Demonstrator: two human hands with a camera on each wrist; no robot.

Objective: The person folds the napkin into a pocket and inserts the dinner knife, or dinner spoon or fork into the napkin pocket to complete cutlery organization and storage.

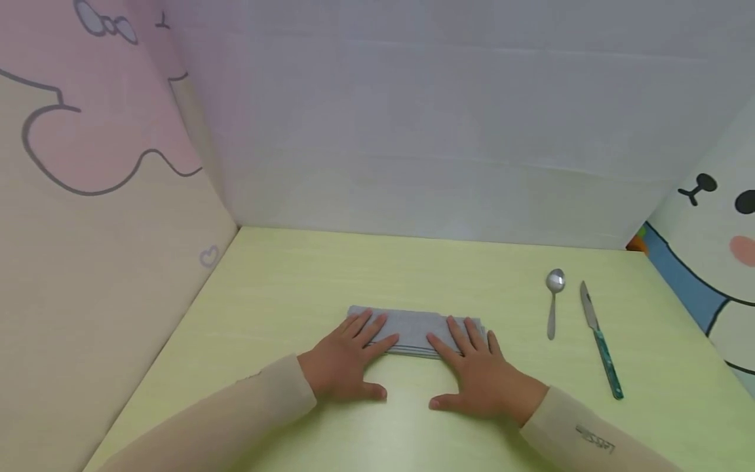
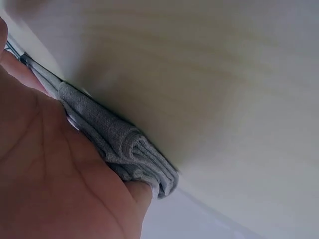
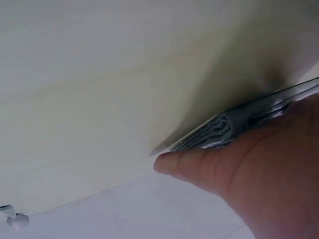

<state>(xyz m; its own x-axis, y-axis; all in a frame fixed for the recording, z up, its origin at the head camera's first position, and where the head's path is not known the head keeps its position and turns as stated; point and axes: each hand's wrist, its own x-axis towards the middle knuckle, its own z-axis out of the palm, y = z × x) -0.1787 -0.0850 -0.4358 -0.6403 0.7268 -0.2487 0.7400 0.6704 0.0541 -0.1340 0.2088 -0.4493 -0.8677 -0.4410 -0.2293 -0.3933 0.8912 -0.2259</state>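
A grey cloth (image 1: 413, 322), folded into a flat layered strip, lies on the pale yellow table. My left hand (image 1: 348, 364) rests on its left part with fingers spread and straight. On its right part my right hand (image 1: 480, 373) presses the same way, thumb pointing inward on the table side. The left wrist view shows the stacked folds of the cloth (image 2: 119, 134) under the palm. In the right wrist view the layered end of the cloth (image 3: 219, 132) shows beneath the fingers.
To the right of the cloth lie a metal spoon (image 1: 555, 282) and a knife (image 1: 605, 360) with a green handle, side by side. White sheeting (image 1: 413, 131) stands behind the table (image 1: 283, 275), and printed panels stand on both sides.
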